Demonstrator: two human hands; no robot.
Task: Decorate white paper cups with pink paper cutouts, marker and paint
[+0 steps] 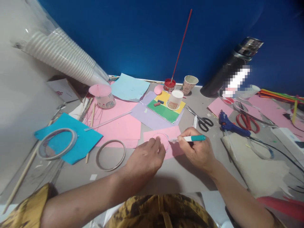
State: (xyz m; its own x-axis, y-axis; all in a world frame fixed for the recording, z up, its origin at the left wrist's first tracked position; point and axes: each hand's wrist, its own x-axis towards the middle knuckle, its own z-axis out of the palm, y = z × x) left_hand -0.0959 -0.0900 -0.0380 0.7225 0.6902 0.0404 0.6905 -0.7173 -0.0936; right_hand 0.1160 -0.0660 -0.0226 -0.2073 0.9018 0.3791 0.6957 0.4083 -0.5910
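Note:
A small piece of pink paper point(176, 152) lies on the table in front of me. On it sits a round pink disc point(163, 138), its lower left part covered by my fingers. With fingertips bent and close together, my left hand point(147, 156) presses the disc down. My right hand point(198, 153) grips a white marker point(188, 138) with a teal end. The marker's tip points left and is at or very near the disc's right edge; I cannot tell whether it touches.
Left are tape rolls point(110, 155), blue sheets point(87, 133) and a pink-topped paper cup point(106, 96). Behind stand a white cup point(175, 99) and a red paint pot point(169, 85) with a brush. Right lie black-handled scissors point(205, 123), a blue glue gun point(234, 125) and a dark flask point(218, 74).

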